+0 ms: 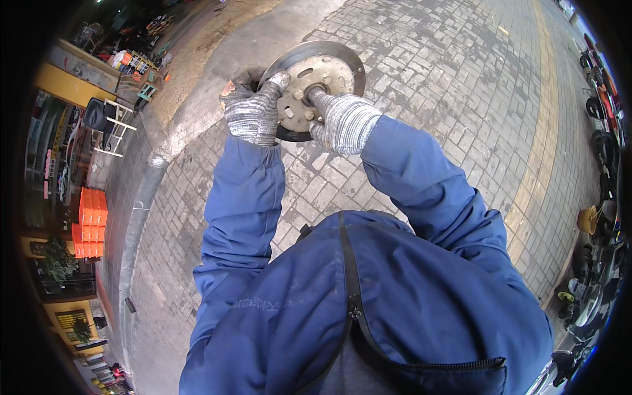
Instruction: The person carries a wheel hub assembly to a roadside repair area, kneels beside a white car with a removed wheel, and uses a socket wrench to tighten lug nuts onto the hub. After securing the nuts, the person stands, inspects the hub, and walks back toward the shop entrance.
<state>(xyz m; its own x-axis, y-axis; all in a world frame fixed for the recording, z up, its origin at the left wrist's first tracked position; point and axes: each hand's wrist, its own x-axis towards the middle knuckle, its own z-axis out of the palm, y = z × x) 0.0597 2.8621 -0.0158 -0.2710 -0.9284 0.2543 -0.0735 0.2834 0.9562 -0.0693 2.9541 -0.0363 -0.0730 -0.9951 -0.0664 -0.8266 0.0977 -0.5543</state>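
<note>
A round metal disc [329,67], like a brake rotor, with a pale plate, bolts and slots round its middle, is held up at the top centre. My left hand [253,112], in a grey-and-white knit glove, grips its left side with the thumb over the face. My right hand [343,125], gloved alike, has its fingers closed at the hub and lower right of the disc; some fingertips are hidden. Both my arms, in blue jacket sleeves, reach forward over grey paving.
Grey paving [421,79] with a yellow tactile strip [536,158] lies below. At left are a kerb [141,204], a chair [105,128], stacked orange plastic crates [91,224] and shopfronts. A long row of parked two-wheelers [602,151] lines the right edge, with a wicker basket [588,219].
</note>
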